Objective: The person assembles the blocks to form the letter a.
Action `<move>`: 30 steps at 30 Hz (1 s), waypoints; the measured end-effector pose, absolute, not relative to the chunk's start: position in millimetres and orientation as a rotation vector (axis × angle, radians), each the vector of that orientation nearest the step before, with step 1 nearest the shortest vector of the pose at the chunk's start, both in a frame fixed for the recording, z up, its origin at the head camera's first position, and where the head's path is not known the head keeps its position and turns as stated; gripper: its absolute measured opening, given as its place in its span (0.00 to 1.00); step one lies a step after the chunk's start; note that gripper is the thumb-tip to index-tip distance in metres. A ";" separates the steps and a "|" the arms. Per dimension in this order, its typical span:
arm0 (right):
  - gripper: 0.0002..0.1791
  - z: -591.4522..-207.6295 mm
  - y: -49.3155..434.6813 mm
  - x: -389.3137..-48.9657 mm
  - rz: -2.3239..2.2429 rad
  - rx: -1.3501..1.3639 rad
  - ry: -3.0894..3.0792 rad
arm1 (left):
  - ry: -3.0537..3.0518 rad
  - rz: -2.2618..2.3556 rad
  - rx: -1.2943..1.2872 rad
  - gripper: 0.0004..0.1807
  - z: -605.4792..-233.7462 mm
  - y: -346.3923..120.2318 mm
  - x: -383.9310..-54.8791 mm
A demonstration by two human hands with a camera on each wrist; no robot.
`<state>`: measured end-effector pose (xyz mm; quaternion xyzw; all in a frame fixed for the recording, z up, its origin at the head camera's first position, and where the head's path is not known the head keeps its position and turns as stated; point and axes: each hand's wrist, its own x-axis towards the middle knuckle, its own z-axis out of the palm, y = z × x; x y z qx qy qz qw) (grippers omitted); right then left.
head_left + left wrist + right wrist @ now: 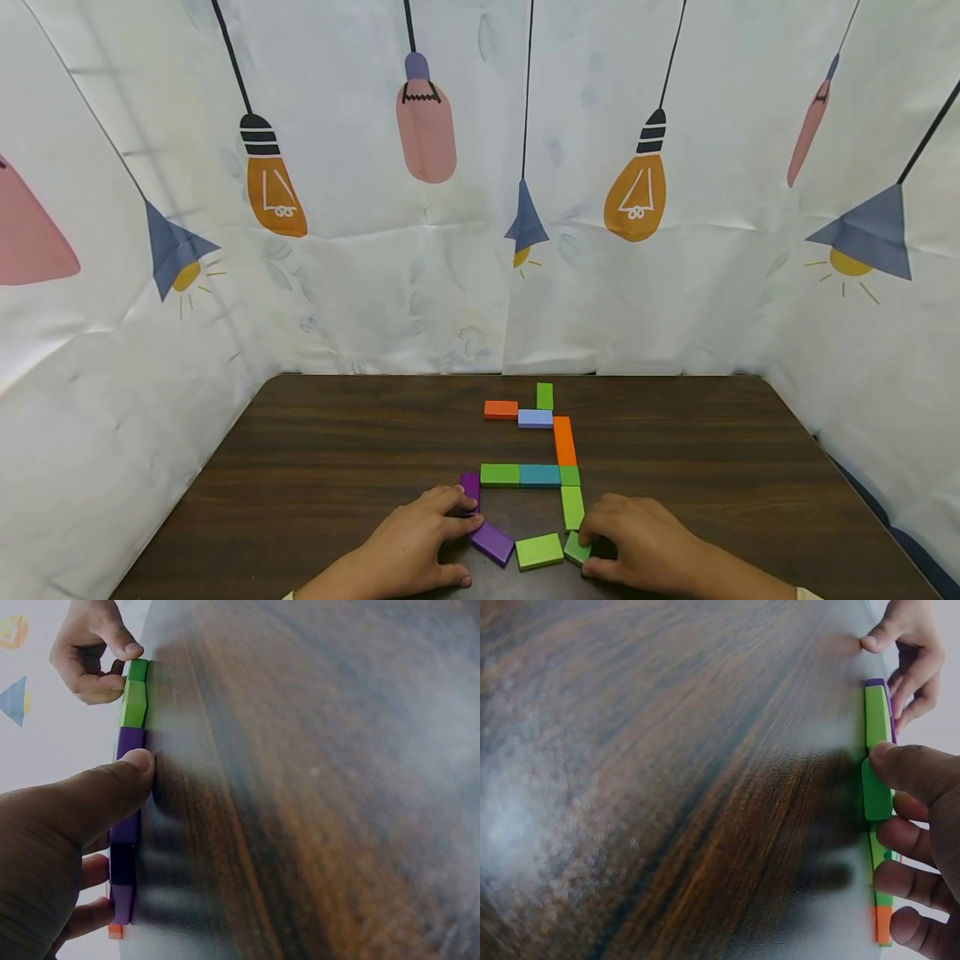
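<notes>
My left hand [416, 537] lies at the left side of a curve of wooden blocks. Its fingertips touch an upright-lying purple block [470, 491] and a slanted purple block [492, 544], while the thumb rests on the table, apart from them. On the other side my right hand [645, 542] pinches a short green block [576, 550] between thumb and fingers. That block meets the lower end of a light green block [572, 507]. Between the hands sits another light green block [538, 552], its ends close to the slanted purple and short green blocks.
Farther back, a green block [500, 476], a teal block [539, 476] and a small green block [569, 476] form a row. Beyond stand an orange block [565, 441], a blue block [535, 419], a red-orange block [501, 410] and a green block [544, 396]. A patterned curtain [465, 292] surrounds the table [337, 450].
</notes>
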<state>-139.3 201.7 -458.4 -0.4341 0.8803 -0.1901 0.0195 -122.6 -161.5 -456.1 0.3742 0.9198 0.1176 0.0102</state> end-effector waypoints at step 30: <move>0.14 -433.3 185.2 -243.0 -0.368 -1.136 3.108 | 2.854 0.355 1.137 0.37 -455.2 -161.3 -122.0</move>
